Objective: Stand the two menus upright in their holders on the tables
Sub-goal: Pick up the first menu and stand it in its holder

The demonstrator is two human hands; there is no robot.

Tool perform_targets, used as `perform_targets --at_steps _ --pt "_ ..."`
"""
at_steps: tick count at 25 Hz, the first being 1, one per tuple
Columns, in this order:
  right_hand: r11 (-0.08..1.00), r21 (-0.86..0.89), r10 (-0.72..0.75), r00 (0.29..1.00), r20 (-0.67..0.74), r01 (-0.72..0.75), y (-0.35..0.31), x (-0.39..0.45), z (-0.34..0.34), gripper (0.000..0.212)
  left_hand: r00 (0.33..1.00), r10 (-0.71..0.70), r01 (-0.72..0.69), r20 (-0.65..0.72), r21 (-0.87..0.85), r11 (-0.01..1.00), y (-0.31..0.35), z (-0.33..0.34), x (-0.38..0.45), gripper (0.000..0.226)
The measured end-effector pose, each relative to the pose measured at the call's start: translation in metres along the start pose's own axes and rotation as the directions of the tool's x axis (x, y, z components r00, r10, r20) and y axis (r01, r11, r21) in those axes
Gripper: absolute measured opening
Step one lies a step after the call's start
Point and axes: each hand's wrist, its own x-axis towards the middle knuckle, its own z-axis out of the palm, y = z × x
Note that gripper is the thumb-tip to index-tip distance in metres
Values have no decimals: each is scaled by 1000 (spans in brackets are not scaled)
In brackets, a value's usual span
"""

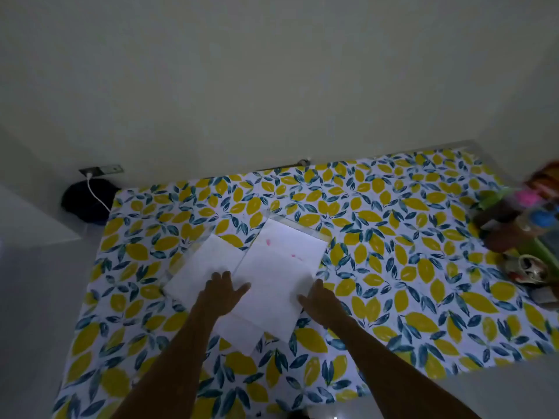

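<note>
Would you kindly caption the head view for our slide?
Both hands, left hand and right hand, rest on white menus lying flat in clear holders on a lemon-print tablecloth.

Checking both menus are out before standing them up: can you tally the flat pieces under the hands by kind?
White menu sheets: 2, overlapping
Clear holder panels: 2, lying flat
Hands on them: 2
Total: 6

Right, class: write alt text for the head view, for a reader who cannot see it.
Two bare hands, left and right, rest open on two overlapping white menus lying flat in clear holders on a lemon-print tablecloth. Colourful clutter sits at the table's right edge; the room is dim.
</note>
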Motion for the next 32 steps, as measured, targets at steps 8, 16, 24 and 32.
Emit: perform_targets --at_steps 8,16,24,32 --pt "959 282 48 987 -151 -3 6 10 22 36 997 -38 39 -64 13 999 12 31 13 89" --pt "912 401 -13 984 -178 85 36 -19 -7 40 992 -125 99 -28 -454 885 9 28 -34 58" --pt "745 650 -74 988 -138 147 52 -82 -89 41 992 114 -118 -56 -732 671 12 1 -116 40" --pt "832 290 -351 853 -385 474 22 -48 -143 19 891 216 -401 -399 -472 785 51 -62 -97 18"
